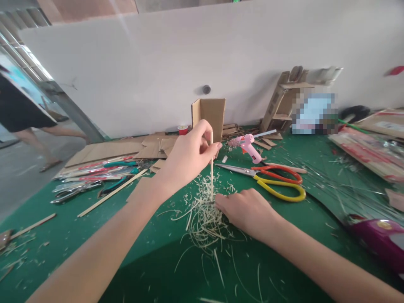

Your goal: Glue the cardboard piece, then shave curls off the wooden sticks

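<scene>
Left hand grips 1 stick | right hand perhaps touching

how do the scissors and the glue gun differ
The scissors have one orange and one yellow handle; the glue gun is mostly pink. The scissors have two finger loops, while the glue gun has a single grip. The scissors lie nearer the person than the glue gun. Both are on the green table, tips pointing left.

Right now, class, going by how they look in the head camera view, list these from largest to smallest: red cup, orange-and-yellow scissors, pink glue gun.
1. Orange-and-yellow scissors
2. Pink glue gun
3. Red cup
</scene>
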Demonstrator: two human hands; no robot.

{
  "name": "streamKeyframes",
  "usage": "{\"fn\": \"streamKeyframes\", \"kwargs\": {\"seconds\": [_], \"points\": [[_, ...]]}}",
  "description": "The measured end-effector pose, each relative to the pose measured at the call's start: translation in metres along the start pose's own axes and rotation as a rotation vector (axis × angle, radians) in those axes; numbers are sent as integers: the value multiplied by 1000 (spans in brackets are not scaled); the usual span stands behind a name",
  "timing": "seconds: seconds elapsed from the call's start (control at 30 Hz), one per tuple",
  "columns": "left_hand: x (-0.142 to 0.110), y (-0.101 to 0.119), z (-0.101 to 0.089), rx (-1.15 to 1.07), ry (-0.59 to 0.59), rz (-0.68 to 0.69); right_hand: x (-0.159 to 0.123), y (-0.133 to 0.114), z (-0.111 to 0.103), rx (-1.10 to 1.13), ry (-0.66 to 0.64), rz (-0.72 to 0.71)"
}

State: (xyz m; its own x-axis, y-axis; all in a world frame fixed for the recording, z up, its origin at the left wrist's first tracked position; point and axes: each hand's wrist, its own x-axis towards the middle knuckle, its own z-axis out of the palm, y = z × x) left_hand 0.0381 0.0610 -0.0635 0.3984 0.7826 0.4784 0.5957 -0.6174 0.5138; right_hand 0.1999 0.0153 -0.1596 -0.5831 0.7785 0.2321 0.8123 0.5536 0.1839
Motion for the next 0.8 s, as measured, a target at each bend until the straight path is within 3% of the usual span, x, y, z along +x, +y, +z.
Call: {"fn": "streamKeyframes", "kwargs": {"seconds": [0.2, 0.27, 0.43, 0.63, 0.7, 0.8], "points": [[-1, 1, 1, 1, -7, 3, 13, 11, -24, -72, 193, 207], [-1, 1, 1, 8, -2, 4, 11, 9, -23, -73, 156, 184], [-1, 0, -1, -21, -20, -15, -1, -3, -6, -13, -85, -30], [-1, -2, -1, -32, -28, -20, 9, 4, -20, -106, 114, 156], [0, -3, -1, -35, -31, -28, 8, 4, -19, -96, 84, 141], [1, -4, -2, -55, -41, -36, -1, 2, -10, -34, -41, -4]]}}
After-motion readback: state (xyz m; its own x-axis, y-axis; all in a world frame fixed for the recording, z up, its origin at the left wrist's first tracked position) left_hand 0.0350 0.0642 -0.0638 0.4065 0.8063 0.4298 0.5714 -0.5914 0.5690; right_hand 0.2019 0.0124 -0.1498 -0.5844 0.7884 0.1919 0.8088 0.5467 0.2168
